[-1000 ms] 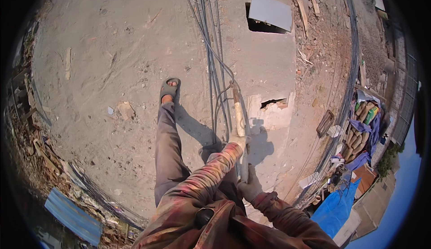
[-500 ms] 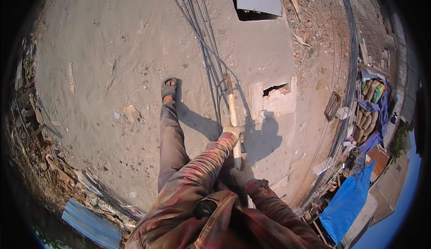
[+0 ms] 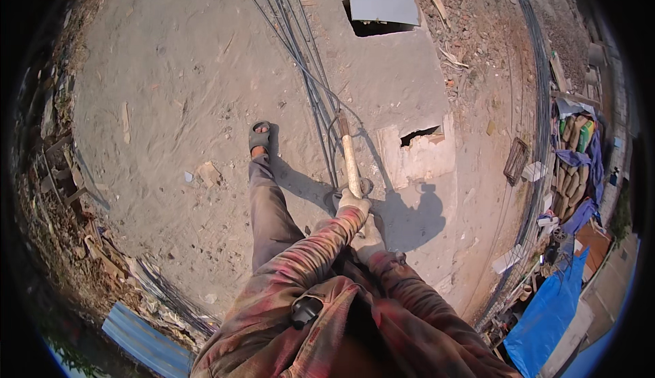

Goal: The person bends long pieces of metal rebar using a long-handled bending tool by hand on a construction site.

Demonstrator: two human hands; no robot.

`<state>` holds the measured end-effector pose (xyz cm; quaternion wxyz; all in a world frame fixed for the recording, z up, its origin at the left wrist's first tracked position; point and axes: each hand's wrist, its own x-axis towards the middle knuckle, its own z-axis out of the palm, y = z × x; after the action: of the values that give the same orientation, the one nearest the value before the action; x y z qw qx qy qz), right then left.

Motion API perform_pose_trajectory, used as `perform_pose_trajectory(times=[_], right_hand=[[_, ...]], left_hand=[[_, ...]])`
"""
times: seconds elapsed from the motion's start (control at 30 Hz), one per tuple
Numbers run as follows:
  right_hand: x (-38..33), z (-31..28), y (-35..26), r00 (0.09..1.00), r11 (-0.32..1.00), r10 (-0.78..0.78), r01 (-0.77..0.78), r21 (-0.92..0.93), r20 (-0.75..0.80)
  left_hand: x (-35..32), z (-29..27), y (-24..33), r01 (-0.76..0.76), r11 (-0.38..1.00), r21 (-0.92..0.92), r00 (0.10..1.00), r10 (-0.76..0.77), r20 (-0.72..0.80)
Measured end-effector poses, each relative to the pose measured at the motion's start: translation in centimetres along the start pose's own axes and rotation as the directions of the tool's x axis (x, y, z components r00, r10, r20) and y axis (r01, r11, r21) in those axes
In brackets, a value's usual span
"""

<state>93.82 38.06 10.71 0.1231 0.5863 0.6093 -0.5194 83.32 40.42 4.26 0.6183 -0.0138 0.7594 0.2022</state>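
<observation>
My gloved left hand (image 3: 355, 204) is closed round a pale pole (image 3: 350, 160) with a dark metal tip. Just below it, my gloved right hand (image 3: 369, 238) is closed too, around the pole's lower end, which the hands hide. The pole slants up and slightly left, and its tip meets a thin bent rod beside a bundle of long steel bars (image 3: 300, 54). I cannot tell whether the tip hooks that rod. These bars run from the upper edge down toward my feet.
My sandalled left foot (image 3: 259, 134) stands left of the bars. A grey sheet (image 3: 383, 1) partly covers a dark hole in the concrete. Another broken hole (image 3: 419, 136) lies nearer on the right. Bars, filled sacks (image 3: 568, 187) and a blue tarp (image 3: 546, 313) line the right side.
Both hands have drawn closer together, and the pole's lower end has gone from sight behind them. Its tip still meets the bent rod. The view has shifted slightly.
</observation>
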Motion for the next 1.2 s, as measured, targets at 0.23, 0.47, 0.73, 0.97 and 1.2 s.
perform_pose_trajectory(times=[0.23,0.47,0.73,0.97,1.2], right_hand=[[-0.3,1.7,4.3,0.992,0.994,0.112,-0.113,0.009,0.053],[3.1,7.0,9.9,0.932,0.954,0.298,-0.285,-0.091,0.206],[0.8,6.3,6.6,0.910,0.917,0.398,-0.395,-0.044,0.113],[-0.6,-0.9,3.4,0.943,0.961,0.274,-0.273,-0.032,0.188],[0.3,-5.7,1.0,0.871,0.909,0.403,-0.418,-0.009,0.280]], left_hand=[[2.1,3.2,-4.4,-0.144,0.989,0.014,0.982,0.145,-0.118],[7.1,6.0,-10.8,-0.165,0.985,0.041,0.974,0.170,-0.151],[8.7,3.9,-11.6,-0.212,0.957,-0.199,0.977,0.203,-0.067],[22.6,-4.9,-2.4,-0.250,0.968,-0.024,0.961,0.245,-0.131],[39.2,-6.9,0.8,-0.354,0.894,0.274,0.922,0.382,-0.056]])
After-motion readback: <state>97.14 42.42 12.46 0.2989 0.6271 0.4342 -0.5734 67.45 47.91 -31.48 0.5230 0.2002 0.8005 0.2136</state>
